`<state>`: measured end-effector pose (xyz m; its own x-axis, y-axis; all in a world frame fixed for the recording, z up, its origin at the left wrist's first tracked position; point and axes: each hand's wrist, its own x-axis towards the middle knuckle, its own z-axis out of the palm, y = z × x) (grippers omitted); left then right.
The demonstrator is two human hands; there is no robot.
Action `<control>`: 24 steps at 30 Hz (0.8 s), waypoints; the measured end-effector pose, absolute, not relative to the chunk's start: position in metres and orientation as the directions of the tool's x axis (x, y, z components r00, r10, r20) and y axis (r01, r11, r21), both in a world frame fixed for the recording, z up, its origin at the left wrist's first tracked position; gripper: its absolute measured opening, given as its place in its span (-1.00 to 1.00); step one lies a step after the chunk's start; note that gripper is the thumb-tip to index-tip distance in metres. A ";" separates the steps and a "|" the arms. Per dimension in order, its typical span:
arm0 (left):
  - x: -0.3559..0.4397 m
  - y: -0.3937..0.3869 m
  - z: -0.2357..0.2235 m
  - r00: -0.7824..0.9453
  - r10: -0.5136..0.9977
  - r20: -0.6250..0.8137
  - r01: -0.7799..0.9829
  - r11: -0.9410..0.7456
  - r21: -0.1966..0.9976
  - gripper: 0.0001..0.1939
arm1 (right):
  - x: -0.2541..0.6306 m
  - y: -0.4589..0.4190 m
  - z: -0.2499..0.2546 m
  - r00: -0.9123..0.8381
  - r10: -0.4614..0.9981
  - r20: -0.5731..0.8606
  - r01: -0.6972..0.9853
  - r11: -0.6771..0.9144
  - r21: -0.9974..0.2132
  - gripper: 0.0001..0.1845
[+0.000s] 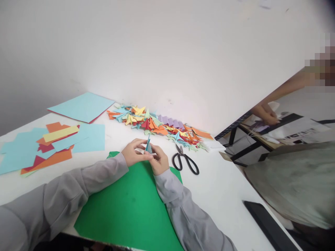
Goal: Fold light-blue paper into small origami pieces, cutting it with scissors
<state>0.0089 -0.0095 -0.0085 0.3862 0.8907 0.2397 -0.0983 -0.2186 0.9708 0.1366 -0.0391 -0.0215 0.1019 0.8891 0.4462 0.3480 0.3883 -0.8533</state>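
Between my two hands is a small folded piece of blue paper [148,146], held upright above the far end of a green sheet [133,202]. My left hand [136,152] grips it from the left, with fingers and thumb closed around its edge. From the right, my right hand [159,159] pinches the same paper, and the thumbs come close together. Part of the paper is hidden behind the fingers. Black-handled scissors [185,161] lie just right of my right hand, points facing the wall.
Along the wall runs a pile of folded coloured paper pieces [146,122]. Blue sheets [81,106] and coloured offcuts [56,143] lie at the left. A dark flat object [269,226] rests at the right edge. Beyond it, another person's hand [269,114] is over a second table.
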 end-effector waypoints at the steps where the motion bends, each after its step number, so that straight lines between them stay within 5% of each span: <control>1: 0.009 -0.010 -0.009 0.390 0.888 0.245 -0.081 -0.231 0.969 -0.43 | 0.137 -0.040 -0.021 0.066 0.888 0.455 0.354 0.405 -0.843 -0.58; 11: 0.009 -0.008 -0.007 0.240 0.937 0.255 0.067 -0.278 0.958 -0.55 | 0.136 -0.044 -0.024 0.047 0.905 0.424 0.283 0.395 -0.874 -0.44; 20: 0.005 0.003 -0.003 0.293 0.955 -0.046 -0.220 0.114 0.969 -0.88 | 0.140 -0.037 -0.018 0.268 0.939 0.218 -0.016 0.230 -0.973 -0.69; 24: 0.003 0.000 -0.003 0.420 0.906 -0.055 -0.204 0.154 0.967 -0.90 | 0.140 -0.035 -0.016 0.172 0.979 0.107 -0.139 0.132 -0.982 -0.63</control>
